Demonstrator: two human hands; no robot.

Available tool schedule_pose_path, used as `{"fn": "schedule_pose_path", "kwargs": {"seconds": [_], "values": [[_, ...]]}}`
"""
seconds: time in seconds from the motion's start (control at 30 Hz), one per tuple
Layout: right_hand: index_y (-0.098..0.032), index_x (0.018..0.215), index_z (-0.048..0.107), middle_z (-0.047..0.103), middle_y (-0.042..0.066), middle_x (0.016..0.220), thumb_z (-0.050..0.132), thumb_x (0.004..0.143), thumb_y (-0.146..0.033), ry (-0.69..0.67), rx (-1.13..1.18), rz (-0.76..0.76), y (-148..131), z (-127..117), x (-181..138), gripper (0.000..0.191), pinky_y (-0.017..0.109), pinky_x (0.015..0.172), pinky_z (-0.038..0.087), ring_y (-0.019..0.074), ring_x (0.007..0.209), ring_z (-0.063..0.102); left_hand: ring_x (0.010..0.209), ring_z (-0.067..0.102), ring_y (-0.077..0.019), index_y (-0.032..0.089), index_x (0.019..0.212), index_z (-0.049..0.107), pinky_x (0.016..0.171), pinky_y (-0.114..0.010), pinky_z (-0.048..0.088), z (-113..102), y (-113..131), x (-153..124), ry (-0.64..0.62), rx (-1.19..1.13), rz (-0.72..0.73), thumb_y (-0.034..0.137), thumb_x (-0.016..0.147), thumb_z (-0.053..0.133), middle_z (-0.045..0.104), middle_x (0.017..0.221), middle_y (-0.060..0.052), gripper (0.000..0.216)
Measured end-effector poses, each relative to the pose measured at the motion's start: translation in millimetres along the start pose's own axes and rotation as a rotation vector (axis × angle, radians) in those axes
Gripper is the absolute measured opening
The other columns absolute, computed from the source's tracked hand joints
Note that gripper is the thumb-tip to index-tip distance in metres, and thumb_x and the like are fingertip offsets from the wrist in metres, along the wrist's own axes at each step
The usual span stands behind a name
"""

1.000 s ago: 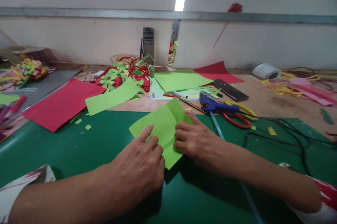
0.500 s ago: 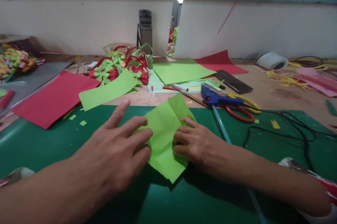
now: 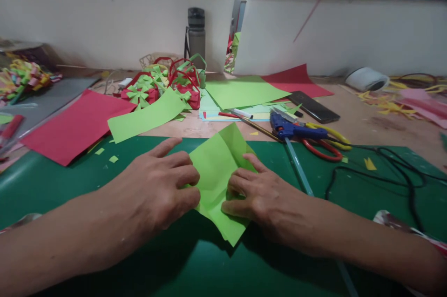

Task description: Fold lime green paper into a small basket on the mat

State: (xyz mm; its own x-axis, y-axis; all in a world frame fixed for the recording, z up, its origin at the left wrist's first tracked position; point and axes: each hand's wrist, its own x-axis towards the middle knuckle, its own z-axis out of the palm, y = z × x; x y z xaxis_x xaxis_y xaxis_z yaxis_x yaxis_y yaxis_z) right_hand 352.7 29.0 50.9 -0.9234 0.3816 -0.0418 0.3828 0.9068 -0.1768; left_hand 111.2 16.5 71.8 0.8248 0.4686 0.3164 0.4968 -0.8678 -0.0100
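Observation:
A creased sheet of light green paper (image 3: 214, 171) is held over the green mat (image 3: 164, 259), with one corner pointing toward me and its right part folded up. My left hand (image 3: 160, 185) grips the left edge, fingers curled and the index finger sticking out. On the right side, my right hand (image 3: 254, 190) has its fingers bent onto the paper, the thumb pressing near the lower fold. Parts of both paper edges are hidden behind my fingers.
Right of the paper lie a blue glue gun (image 3: 293, 127) with a glue stick (image 3: 298, 166), scissors (image 3: 321, 148) and a black cable (image 3: 380, 180). Behind are a phone (image 3: 314, 106), green paper (image 3: 244, 92), red paper (image 3: 78, 124), small paper baskets (image 3: 150, 94) and a bottle (image 3: 196, 36).
My left hand's fingers have curled in more closely at the paper's left edge. My right thumb has shifted left and down over the paper. The view has shifted slightly.

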Motion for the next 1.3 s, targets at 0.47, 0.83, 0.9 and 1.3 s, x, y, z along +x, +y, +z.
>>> {"fn": "schedule_pose_path", "kwargs": {"seconds": [0.47, 0.83, 0.9, 1.3], "values": [[-0.018, 0.077, 0.061, 0.059, 0.003, 0.074, 0.048, 0.077, -0.005, 0.026, 0.005, 0.09, -2.0, -6.7, 4.3, 0.019, 0.048, 0.097, 0.021, 0.017, 0.073, 0.051, 0.102, 0.054, -0.0217, 0.021, 0.091, 0.062, 0.098, -0.041, 0.034, -13.0, -6.3, 2.3, -0.009, -0.031, -0.113, 0.017, 0.092, 0.041, 0.064, 0.106, -0.004, 0.021], [-0.016, 0.087, 0.063, 0.058, -0.001, 0.075, 0.047, 0.085, -0.02, 0.457, 0.754, 0.414, 22.1, -28.2, 3.4, 0.017, 0.023, 0.059, 0.04, 0.0129, 0.065, 0.05, 0.087, 0.063, -0.0219, 0.015, 0.126, 0.042, 0.061, -0.028, 0.052, 18.9, -12.8, 20.5, 0.293, -1.264, -0.944, 0.047, 0.088, 0.053, 0.057, 0.112, -0.014, 0.05], [-0.015, 0.095, 0.064, 0.059, 0.0, 0.078, 0.049, 0.083, -0.022, 0.472, 0.935, 0.443, 24.3, -26.5, 4.2, 0.02, 0.023, 0.056, 0.042, 0.0123, 0.063, 0.05, 0.076, 0.064, -0.0198, 0.016, 0.126, 0.039, 0.053, -0.026, 0.049, 28.7, -9.0, 25.0, 0.257, -1.512, -1.013, 0.043, 0.09, 0.051, 0.059, 0.101, -0.013, 0.047], [-0.017, 0.112, 0.061, 0.07, 0.006, 0.09, 0.068, 0.077, -0.038, 0.586, 1.513, 0.409, 26.5, -12.6, 6.7, 0.041, 0.029, 0.067, 0.05, 0.0154, 0.071, 0.063, 0.058, 0.059, -0.0133, 0.017, 0.105, 0.047, 0.044, -0.02, 0.044, 52.4, -5.2, 39.9, 0.262, -1.614, -0.881, 0.043, 0.089, 0.052, 0.058, 0.077, -0.003, 0.031]]}}
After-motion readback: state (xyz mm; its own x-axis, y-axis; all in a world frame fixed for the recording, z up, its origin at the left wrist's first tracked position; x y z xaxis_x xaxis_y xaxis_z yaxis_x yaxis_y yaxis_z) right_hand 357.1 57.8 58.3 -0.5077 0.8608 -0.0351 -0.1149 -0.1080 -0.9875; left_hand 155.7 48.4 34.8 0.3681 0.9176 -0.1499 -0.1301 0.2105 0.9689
